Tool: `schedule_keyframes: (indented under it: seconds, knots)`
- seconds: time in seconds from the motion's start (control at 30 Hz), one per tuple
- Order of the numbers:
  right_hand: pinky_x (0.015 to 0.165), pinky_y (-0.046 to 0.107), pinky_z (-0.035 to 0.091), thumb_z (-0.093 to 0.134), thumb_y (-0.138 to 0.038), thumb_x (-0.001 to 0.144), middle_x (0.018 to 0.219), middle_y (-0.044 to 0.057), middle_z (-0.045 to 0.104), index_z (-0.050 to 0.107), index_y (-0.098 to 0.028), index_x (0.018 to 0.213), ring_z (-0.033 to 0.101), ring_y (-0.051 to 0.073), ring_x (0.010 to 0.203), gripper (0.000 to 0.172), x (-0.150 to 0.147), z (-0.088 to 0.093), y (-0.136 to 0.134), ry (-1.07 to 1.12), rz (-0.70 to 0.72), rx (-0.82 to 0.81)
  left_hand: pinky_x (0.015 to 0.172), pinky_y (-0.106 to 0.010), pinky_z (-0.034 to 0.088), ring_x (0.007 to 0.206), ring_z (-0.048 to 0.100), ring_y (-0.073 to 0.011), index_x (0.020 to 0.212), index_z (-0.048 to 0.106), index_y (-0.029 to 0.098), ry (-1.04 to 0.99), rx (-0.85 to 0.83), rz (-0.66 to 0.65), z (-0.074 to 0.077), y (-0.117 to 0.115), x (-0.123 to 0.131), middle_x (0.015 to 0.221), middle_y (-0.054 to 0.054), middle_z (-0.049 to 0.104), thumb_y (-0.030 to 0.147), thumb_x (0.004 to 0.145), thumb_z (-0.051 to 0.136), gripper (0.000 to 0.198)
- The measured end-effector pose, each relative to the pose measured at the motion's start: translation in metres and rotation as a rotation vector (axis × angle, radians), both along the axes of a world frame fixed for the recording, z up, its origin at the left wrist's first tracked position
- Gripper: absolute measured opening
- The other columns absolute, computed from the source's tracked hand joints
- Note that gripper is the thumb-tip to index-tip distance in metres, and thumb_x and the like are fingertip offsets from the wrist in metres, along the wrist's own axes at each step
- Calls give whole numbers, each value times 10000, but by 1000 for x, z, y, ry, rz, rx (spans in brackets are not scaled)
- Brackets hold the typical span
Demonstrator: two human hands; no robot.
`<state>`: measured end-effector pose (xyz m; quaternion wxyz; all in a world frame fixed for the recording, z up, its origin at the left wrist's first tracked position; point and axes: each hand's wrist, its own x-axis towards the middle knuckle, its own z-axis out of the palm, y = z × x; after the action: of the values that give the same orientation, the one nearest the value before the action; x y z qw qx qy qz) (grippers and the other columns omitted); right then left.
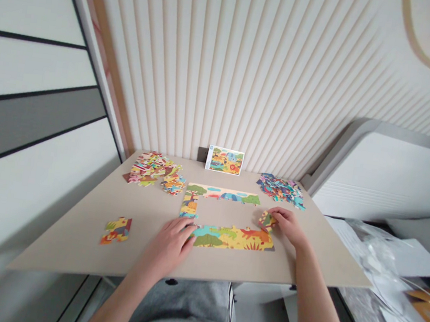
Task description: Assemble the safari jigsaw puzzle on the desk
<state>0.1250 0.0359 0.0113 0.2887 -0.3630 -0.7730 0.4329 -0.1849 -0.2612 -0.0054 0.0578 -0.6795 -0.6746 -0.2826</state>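
A partly joined jigsaw puzzle point(228, 239) lies on the table, its top, left and bottom strips forming a frame that is open on the right side. My left hand point(176, 240) rests with its fingers spread on the lower left corner, covering part of it. At the right end of the bottom strip, my right hand point(286, 224) pinches a puzzle piece point(266, 220) with yellow, green and red on it. The piece is tilted just above or against the strip's upper edge; I cannot tell if they touch.
A picture card point(226, 161) leans against the ribbed wall. Loose pieces are heaped at back left point(153, 167), with darker pieces point(282, 189) at back right. A small joined section with a lion point(116, 231) lies left on the table point(82, 233). Plastic wrapping point(378, 248) lies beyond the right edge.
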Motion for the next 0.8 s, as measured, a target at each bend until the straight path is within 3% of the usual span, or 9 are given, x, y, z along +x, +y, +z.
schedule_keyframes:
  seconds: [0.1, 0.23, 0.37, 0.57, 0.7, 0.8]
  knots:
    - [575, 286, 448, 608, -519, 839, 753, 45, 679, 747, -177, 878, 558, 168, 636, 371, 2, -2, 2, 31, -59, 22, 1067, -467, 493, 1207, 589, -254, 1236, 635, 246, 4, -8, 2, 0, 0, 0, 1278, -81, 637, 229, 974, 521, 287]
    - [606, 294, 468, 665, -546, 827, 811, 49, 714, 769, -182, 1002, 587, 177, 673, 417, -1, -7, 4, 39, 3, 22, 1060, -470, 499, 1200, 593, -254, 1237, 636, 247, 1, -1, -1, 0, 0, 1, 1268, -82, 642, 235, 976, 517, 287]
    - [717, 334, 516, 701, -570, 813, 939, 61, 756, 764, -205, 1111, 645, 210, 784, 475, -5, -13, 5, 29, 38, 11, 1064, -472, 499, 1191, 601, -255, 1234, 639, 246, -5, 1, 0, 1, 0, 0, 1267, -84, 644, 237, 973, 517, 289]
    - [879, 408, 524, 630, -496, 878, 1063, 83, 766, 751, -231, 1143, 679, 257, 964, 395, -5, -15, 8, 60, 34, 55, 1053, -472, 509, 1188, 606, -255, 1229, 641, 257, 7, 24, -4, -1, 0, 0, 1263, -83, 646, 239, 978, 505, 286]
    - [786, 387, 522, 632, -460, 838, 935, 76, 773, 783, -213, 1036, 664, 239, 810, 350, -1, -18, 13, -88, -95, 187, 1054, -474, 509, 1193, 603, -258, 1230, 637, 253, 19, 10, -5, 0, 1, 0, 1269, -84, 641, 239, 979, 508, 283]
    - [706, 354, 503, 635, -455, 825, 864, 65, 767, 791, -211, 1011, 641, 224, 736, 344, 1, -21, 15, -170, -94, 220, 1060, -480, 504, 1202, 596, -261, 1235, 635, 248, 17, -11, 2, 0, 0, 1, 1276, -84, 638, 233, 975, 516, 286]
